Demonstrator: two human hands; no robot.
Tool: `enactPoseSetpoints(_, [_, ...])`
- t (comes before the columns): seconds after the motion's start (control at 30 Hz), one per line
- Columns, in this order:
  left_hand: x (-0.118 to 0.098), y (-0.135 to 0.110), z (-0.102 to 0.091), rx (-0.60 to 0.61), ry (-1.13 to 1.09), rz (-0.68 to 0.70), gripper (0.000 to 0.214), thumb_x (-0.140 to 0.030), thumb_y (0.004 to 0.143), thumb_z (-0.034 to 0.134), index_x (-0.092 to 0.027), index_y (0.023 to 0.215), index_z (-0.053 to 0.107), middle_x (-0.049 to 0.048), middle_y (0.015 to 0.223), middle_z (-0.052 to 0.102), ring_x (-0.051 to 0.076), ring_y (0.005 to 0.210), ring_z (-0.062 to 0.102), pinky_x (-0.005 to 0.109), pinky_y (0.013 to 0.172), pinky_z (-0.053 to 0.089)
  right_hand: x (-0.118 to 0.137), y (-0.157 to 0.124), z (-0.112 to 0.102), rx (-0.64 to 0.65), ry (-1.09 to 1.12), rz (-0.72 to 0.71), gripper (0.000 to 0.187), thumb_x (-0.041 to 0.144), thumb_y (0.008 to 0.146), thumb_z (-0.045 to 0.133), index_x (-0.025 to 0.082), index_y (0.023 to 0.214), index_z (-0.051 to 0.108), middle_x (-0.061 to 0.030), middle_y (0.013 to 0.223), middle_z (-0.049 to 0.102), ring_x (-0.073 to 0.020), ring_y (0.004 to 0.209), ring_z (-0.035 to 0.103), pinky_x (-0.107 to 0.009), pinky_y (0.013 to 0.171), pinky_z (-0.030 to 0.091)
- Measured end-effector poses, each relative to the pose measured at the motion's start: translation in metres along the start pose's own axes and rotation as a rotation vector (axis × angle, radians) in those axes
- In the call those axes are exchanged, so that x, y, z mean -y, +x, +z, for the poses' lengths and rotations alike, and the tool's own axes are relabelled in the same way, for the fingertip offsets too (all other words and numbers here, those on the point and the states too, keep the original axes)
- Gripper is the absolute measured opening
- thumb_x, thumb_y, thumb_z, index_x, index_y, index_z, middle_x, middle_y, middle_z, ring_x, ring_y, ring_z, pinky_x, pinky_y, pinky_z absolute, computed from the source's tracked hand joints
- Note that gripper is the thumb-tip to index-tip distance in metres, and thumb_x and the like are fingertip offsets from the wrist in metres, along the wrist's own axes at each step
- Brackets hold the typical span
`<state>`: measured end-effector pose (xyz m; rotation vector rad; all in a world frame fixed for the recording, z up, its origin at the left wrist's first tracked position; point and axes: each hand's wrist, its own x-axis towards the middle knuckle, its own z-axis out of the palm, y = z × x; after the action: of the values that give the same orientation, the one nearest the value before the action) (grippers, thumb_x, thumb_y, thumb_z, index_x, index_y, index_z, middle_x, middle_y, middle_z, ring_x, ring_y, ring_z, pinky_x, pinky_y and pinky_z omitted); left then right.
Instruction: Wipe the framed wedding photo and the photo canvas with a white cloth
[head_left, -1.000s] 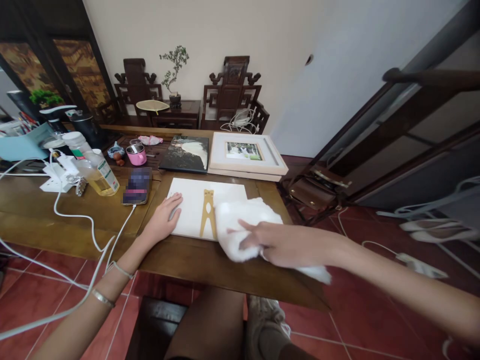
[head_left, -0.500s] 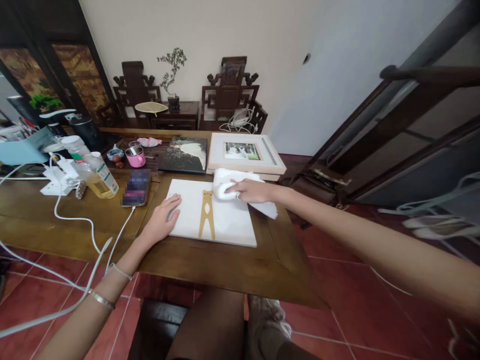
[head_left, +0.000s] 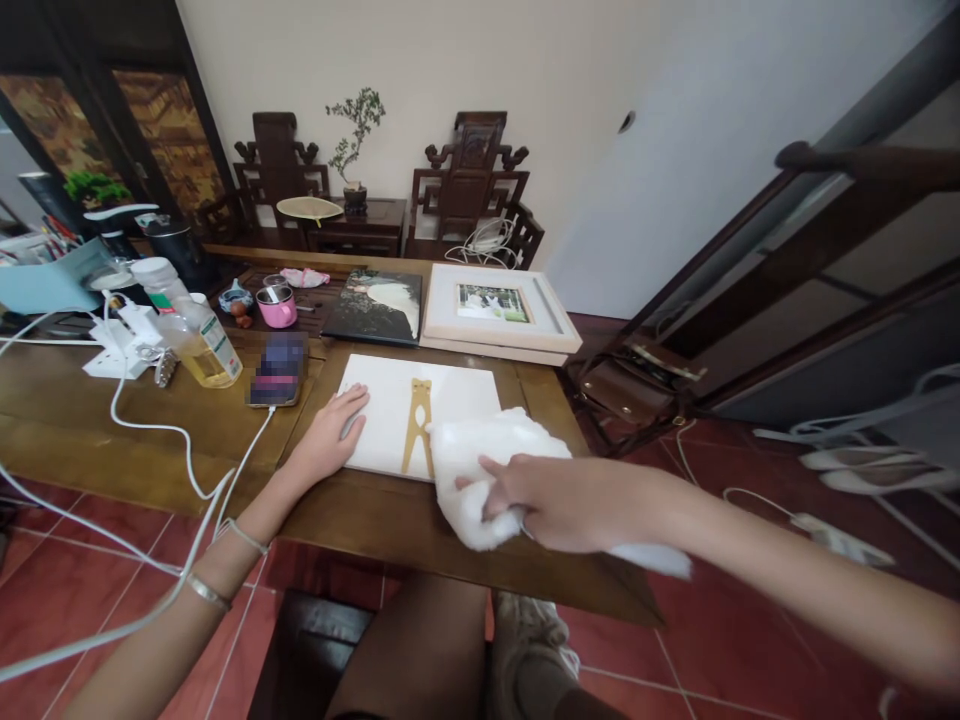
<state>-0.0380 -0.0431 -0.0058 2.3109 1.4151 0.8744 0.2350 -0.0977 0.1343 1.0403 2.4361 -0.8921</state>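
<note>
A flat white board with a gold long-legged figure on it lies on the wooden table. On its left edge my left hand rests flat, fingers stretched out. My right hand grips a bunched white cloth over the board's lower right corner. The cloth hides that corner and part of the figure's right leg. One end of the cloth trails beneath my right wrist, past the table's edge.
Behind the board are a dark photo panel and a pale picture frame. To the left stand a phone on a charging cable, an oil-coloured bottle, a pink cup and a power strip. A brown bag hangs at right.
My right hand has brought the white cloth from the board's upper right corner down toward me, to the lower right corner. My left hand stays on the left edge.
</note>
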Motion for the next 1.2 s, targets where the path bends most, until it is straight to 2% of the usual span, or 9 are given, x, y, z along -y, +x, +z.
enactPoseSetpoints(0.13, [0.001, 0.000, 0.000, -0.002, 0.002, 0.002, 0.043, -0.030, 0.091, 0.040, -0.011, 0.126, 0.056, 0.0157, 0.138, 0.051, 0.026, 0.133, 0.042, 0.048, 0.114, 0.028, -0.042, 0.023, -0.022, 0.009, 0.045, 0.018, 0.059, 0.004, 0.059, 0.041, 0.017, 0.108, 0.071, -0.0063, 0.111, 0.069, -0.0236, 0.105, 0.062, -0.032, 0.092, 0.045])
enactPoseSetpoints(0.33, [0.001, -0.001, -0.001, 0.001, 0.001, 0.007, 0.042, -0.029, 0.091, 0.041, -0.013, 0.127, 0.056, 0.0147, 0.138, 0.051, 0.025, 0.133, 0.042, 0.049, 0.113, 0.028, -0.097, 0.072, -0.041, -0.253, -0.037, 0.066, 0.064, 0.007, 0.064, 0.043, 0.018, 0.124, 0.062, -0.0063, 0.128, 0.060, -0.0264, 0.121, 0.052, -0.038, 0.103, 0.038])
enactPoseSetpoints(0.47, [0.000, 0.000, -0.001, -0.006, 0.010, 0.012, 0.042, -0.029, 0.091, 0.041, -0.012, 0.126, 0.057, 0.0151, 0.138, 0.051, 0.025, 0.133, 0.043, 0.048, 0.113, 0.029, -0.085, 0.081, -0.025, -0.327, -0.118, 0.177, 0.068, 0.005, 0.069, 0.042, 0.017, 0.135, 0.051, -0.0084, 0.140, 0.049, -0.0322, 0.138, 0.027, -0.047, 0.105, 0.032])
enactPoseSetpoints(0.53, [0.000, 0.000, -0.001, -0.014, 0.012, 0.015, 0.042, -0.029, 0.091, 0.041, -0.012, 0.126, 0.057, 0.0150, 0.137, 0.052, 0.025, 0.132, 0.043, 0.048, 0.113, 0.029, -0.067, 0.070, -0.013, -0.311, -0.106, 0.190, 0.067, 0.005, 0.070, 0.042, 0.015, 0.136, 0.051, -0.0107, 0.142, 0.046, -0.0343, 0.139, 0.023, -0.049, 0.103, 0.034])
enactPoseSetpoints(0.6, [0.000, 0.000, 0.000, -0.013, 0.012, 0.016, 0.042, -0.029, 0.091, 0.040, -0.011, 0.126, 0.057, 0.0153, 0.137, 0.052, 0.025, 0.133, 0.043, 0.048, 0.113, 0.029, -0.046, 0.052, -0.001, -0.257, -0.085, 0.166, 0.064, 0.003, 0.070, 0.042, 0.014, 0.132, 0.055, -0.0123, 0.138, 0.051, -0.0338, 0.137, 0.027, -0.047, 0.102, 0.036])
enactPoseSetpoints(0.73, [0.000, 0.000, 0.000, 0.000, 0.014, 0.011, 0.043, -0.029, 0.091, 0.040, -0.010, 0.126, 0.056, 0.0159, 0.138, 0.051, 0.025, 0.133, 0.042, 0.048, 0.113, 0.029, -0.007, 0.010, 0.009, -0.049, -0.013, 0.098, 0.057, 0.001, 0.067, 0.040, 0.015, 0.114, 0.067, -0.0111, 0.108, 0.068, -0.0278, 0.117, 0.054, -0.036, 0.093, 0.043])
enactPoseSetpoints(0.83, [0.000, 0.000, -0.001, 0.004, 0.012, 0.010, 0.043, -0.029, 0.091, 0.040, -0.012, 0.127, 0.056, 0.0154, 0.139, 0.050, 0.025, 0.133, 0.042, 0.048, 0.113, 0.028, -0.002, -0.003, 0.005, 0.030, 0.032, 0.092, 0.055, 0.002, 0.065, 0.041, 0.017, 0.109, 0.070, -0.0094, 0.107, 0.069, -0.0247, 0.103, 0.061, -0.032, 0.088, 0.045])
enactPoseSetpoints(1.07, [0.000, 0.000, -0.001, 0.003, 0.006, 0.011, 0.042, -0.029, 0.091, 0.041, -0.014, 0.127, 0.056, 0.0144, 0.138, 0.051, 0.025, 0.133, 0.042, 0.049, 0.113, 0.029, -0.062, 0.055, -0.023, -0.255, -0.038, 0.079, 0.060, 0.009, 0.069, 0.044, 0.015, 0.127, 0.059, -0.0089, 0.124, 0.062, -0.0241, 0.112, 0.057, -0.030, 0.095, 0.041])
enactPoseSetpoints(1.2, [-0.001, 0.000, -0.002, -0.007, 0.019, 0.012, 0.042, -0.030, 0.091, 0.041, -0.012, 0.126, 0.057, 0.0148, 0.137, 0.052, 0.025, 0.132, 0.043, 0.048, 0.113, 0.029, -0.059, 0.095, -0.033, -0.396, -0.130, 0.156, 0.054, 0.009, 0.077, 0.040, 0.014, 0.129, 0.057, -0.0127, 0.129, 0.059, -0.0291, 0.117, 0.051, -0.039, 0.097, 0.040])
